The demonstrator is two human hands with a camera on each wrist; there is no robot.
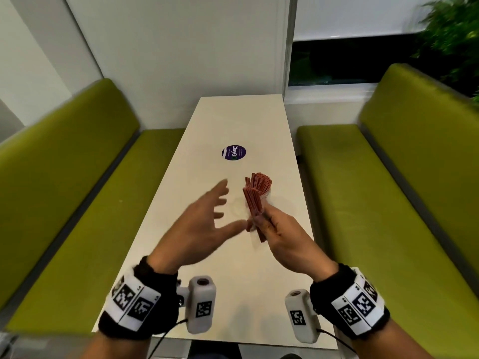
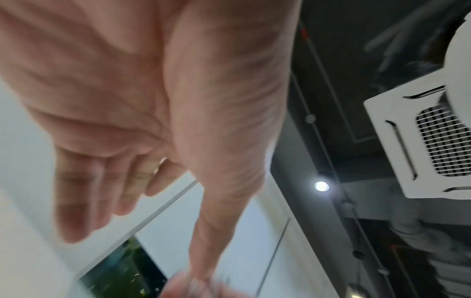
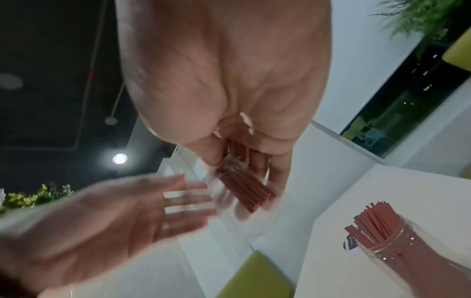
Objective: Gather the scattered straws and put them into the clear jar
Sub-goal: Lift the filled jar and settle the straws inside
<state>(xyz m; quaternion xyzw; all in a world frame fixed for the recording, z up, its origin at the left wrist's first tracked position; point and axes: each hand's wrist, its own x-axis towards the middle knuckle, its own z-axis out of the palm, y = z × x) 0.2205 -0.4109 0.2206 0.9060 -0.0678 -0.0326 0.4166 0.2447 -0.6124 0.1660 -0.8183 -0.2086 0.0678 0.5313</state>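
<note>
The right hand [image 1: 281, 235] is clenched round a bundle of red straws [image 1: 252, 202], raised above the desk [image 1: 233, 255]; the left hand [image 1: 199, 224] hangs beside it, fingers spread, holding nothing. Just beyond stands the clear jar [image 3: 413, 248], already crowded with red straws. To finish well, I judge the free hand should steady the jar while the bundle, ends squared and kept upright, goes down into whatever gap remains, released only once seated.
</note>
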